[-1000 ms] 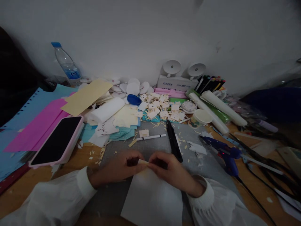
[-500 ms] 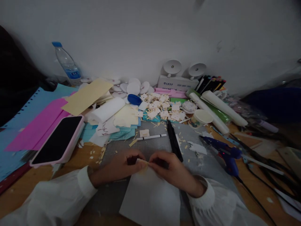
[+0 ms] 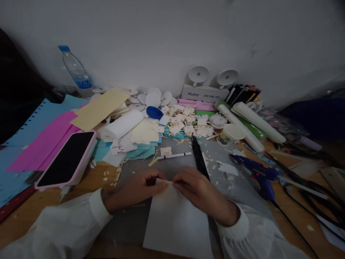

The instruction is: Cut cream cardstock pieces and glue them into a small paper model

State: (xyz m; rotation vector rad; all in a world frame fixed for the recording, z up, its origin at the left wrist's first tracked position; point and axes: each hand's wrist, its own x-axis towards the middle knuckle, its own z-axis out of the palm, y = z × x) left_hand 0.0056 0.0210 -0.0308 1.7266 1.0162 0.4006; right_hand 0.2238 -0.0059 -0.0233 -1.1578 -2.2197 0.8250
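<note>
A large pale sheet of paper (image 3: 178,223) hangs toward me over the grey cutting mat (image 3: 129,216). My left hand (image 3: 152,187) is closed on its top left edge, thumb on the near face. Close beside it, my right hand (image 3: 195,189) pinches the same top edge with thumb and fingertips. Just beyond the hands lie a white pen (image 3: 174,155) with dark bands, a small cream paper piece (image 3: 165,151) and a black utility knife (image 3: 199,158). Whether anything small sits between the fingertips is hidden.
A blue glue gun (image 3: 258,172) with its cord lies at right, near a paper cup (image 3: 231,133). Many small cream paper cutouts (image 3: 178,122) are heaped at the back. At left are a phone (image 3: 67,160), coloured paper (image 3: 48,140) and a water bottle (image 3: 78,73).
The sheet's lower end has swung slightly to the right. Both hands stay at its top edge, and the right hand has shifted a little. The view has moved slightly.
</note>
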